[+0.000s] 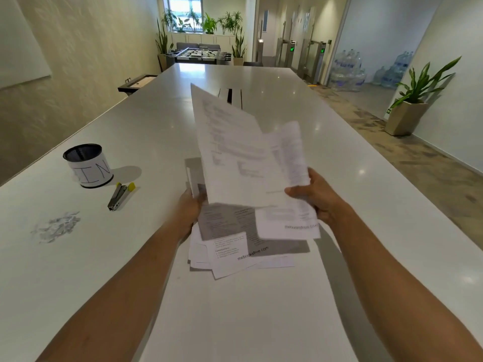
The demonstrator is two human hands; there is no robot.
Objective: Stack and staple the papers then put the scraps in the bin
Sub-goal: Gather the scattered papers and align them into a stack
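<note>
White printed sheets (235, 152) pinched by right hand (317, 197); left hand (189, 207), half hidden, seemingly grips paper too.

One view only — a wide-angle camera worn on the person's head, looking forward and down along a long white table (261, 309). Both forearms reach in from the bottom edge, close to the lens; the table's far end and the potted plants (209, 22) by the window lie well away — straight edges bow toward the frame's margins
</note>
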